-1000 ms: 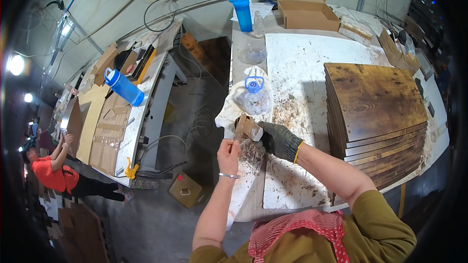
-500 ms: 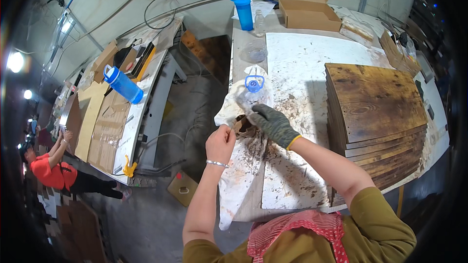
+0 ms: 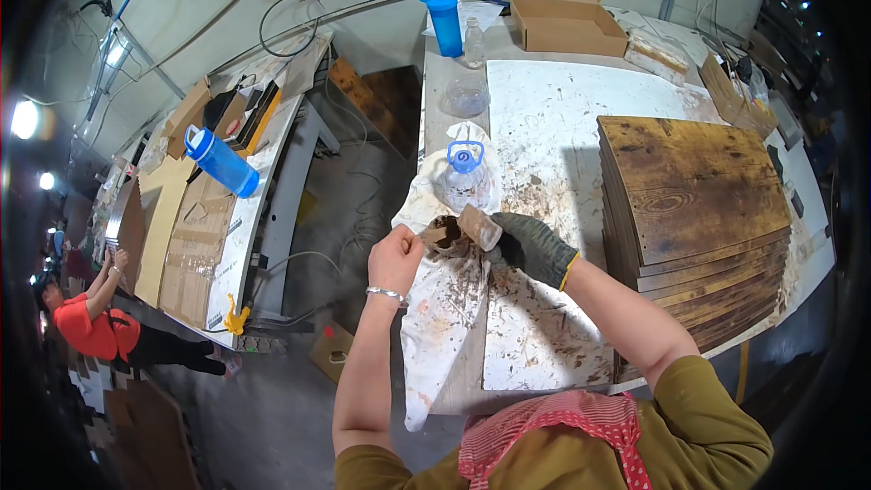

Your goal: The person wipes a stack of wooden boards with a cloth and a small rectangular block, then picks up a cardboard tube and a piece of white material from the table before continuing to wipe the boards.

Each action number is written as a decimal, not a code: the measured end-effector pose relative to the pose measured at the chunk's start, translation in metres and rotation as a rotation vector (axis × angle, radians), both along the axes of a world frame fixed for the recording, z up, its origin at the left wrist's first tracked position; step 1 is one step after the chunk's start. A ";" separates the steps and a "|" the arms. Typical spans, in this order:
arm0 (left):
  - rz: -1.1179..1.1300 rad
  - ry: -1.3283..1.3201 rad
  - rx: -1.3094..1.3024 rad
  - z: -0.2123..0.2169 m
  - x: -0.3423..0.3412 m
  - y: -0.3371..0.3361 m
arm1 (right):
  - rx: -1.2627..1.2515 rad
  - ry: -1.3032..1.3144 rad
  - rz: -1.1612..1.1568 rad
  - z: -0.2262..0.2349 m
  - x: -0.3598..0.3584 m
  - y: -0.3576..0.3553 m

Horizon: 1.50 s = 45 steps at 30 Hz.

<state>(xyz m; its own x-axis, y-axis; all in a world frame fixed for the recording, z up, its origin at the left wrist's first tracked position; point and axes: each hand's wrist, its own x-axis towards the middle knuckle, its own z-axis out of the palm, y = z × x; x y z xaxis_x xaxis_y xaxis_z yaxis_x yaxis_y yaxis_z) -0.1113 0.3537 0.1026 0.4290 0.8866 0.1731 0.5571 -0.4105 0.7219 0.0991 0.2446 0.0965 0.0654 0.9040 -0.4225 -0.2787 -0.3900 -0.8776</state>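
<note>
My right hand [image 3: 537,249], in a dark grey-green knit glove, grips a small brown block with a pale end [image 3: 479,229]. The block is tilted beside the mouth of a brown-stained round container [image 3: 445,238], whose inside looks dark. My bare left hand [image 3: 396,259], wearing a bracelet, is closed at the container's left rim; its fingertips are partly hidden. Behind the container a clear plastic jug [image 3: 464,189] with a blue cap and handle stands on a stained white cloth [image 3: 431,345]. Brown crumbs lie around the container.
A stack of brown wood-grain boards [image 3: 694,191] stands at right on a white sheet [image 3: 535,354]. Farther back are a blue bottle [image 3: 445,27], a small clear bottle [image 3: 474,44] and an open cardboard box [image 3: 567,27]. Another table [image 3: 249,245] and a person in red [image 3: 91,322] are at left.
My right hand has drawn back from the jug, and the block now shows beside the container. My left hand stays at the container's rim. The view has shifted slightly.
</note>
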 end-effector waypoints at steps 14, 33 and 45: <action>-0.144 0.108 0.203 -0.053 0.009 0.025 | 0.604 -1.538 0.132 -0.011 -0.011 -0.012; -0.288 -0.055 0.186 0.013 0.044 -0.027 | 0.460 0.830 -0.016 0.001 0.005 -0.220; -0.816 0.159 0.559 0.072 0.273 -0.179 | -0.115 -0.617 -1.302 -0.034 0.184 -0.612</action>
